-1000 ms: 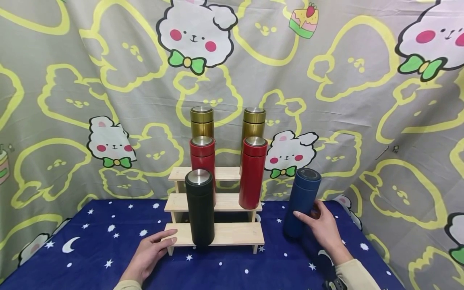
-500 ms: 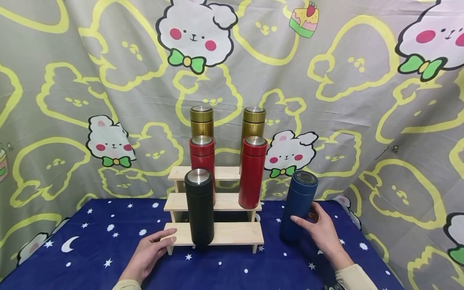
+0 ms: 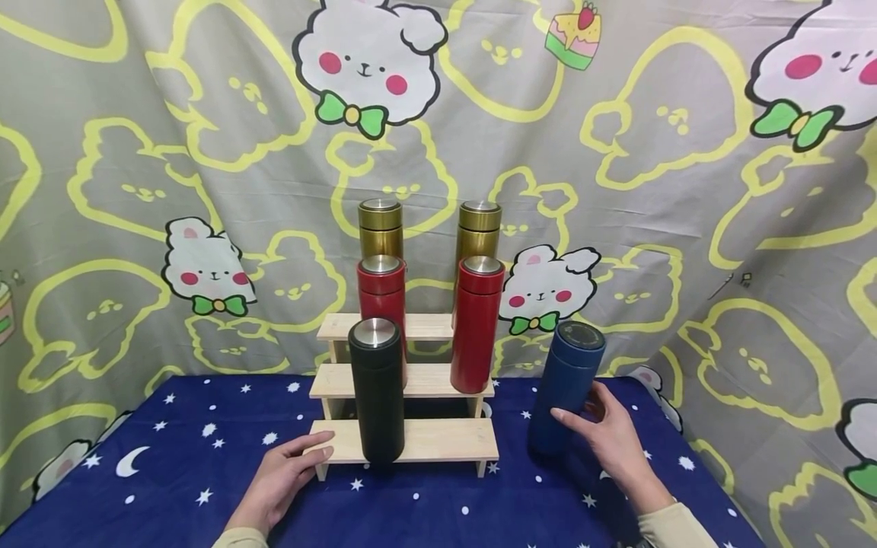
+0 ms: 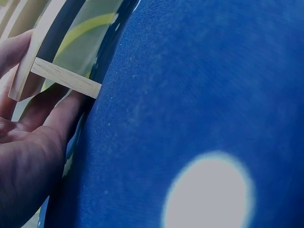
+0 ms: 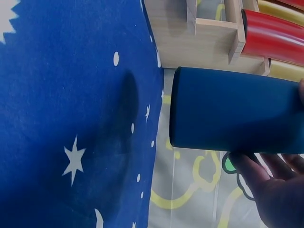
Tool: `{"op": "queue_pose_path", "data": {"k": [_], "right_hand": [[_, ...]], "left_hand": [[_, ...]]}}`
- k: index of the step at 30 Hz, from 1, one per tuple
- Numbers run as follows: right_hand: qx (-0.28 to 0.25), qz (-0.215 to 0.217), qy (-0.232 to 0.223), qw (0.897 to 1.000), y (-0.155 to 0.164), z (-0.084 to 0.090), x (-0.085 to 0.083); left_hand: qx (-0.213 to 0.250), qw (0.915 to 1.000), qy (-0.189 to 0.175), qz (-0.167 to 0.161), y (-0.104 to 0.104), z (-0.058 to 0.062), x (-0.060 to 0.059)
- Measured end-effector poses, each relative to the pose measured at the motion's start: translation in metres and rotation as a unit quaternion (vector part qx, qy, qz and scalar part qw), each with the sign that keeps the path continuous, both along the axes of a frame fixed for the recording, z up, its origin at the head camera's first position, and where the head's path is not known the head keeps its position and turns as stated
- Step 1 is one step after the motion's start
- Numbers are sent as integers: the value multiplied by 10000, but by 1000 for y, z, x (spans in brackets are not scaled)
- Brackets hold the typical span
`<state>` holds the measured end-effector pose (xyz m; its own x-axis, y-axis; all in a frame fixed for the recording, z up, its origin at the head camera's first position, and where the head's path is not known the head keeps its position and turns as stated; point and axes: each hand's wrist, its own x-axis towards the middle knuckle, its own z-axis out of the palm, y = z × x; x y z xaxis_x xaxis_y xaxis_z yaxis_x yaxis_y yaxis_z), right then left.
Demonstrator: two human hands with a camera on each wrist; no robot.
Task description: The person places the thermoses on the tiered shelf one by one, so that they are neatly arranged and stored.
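Note:
My right hand grips a dark blue thermos flask from its right side, to the right of the wooden stand. In the right wrist view the blue flask's base hangs off the starry cloth, which bears a shadow. With my left hand I pinch the left end of the three-step wooden stand; in the left wrist view fingers lie above and below the plank. A black thermos stands on the lowest step, left of its middle. Two red thermoses, left and right, occupy the middle step.
Two gold thermoses, left and right, stand on the top step, partly hidden by the red ones. A dark blue starry cloth covers the table. Behind it hangs a grey curtain with cartoon prints.
My right hand has brought the blue thermos slightly left, towards the stand, mostly in the first half second. My left hand and the other flasks have stayed in place.

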<state>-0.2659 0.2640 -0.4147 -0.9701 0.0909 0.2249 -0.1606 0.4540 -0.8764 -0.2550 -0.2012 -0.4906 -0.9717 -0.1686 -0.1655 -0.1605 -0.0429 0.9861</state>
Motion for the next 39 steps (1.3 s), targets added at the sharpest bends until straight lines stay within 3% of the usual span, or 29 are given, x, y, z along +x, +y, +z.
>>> {"op": "queue_pose_path", "data": {"k": [39], "right_hand": [[-279, 424, -39, 9987, -29, 24, 17]], "left_hand": [[-32, 10000, -29, -47, 0, 1, 2]]}}
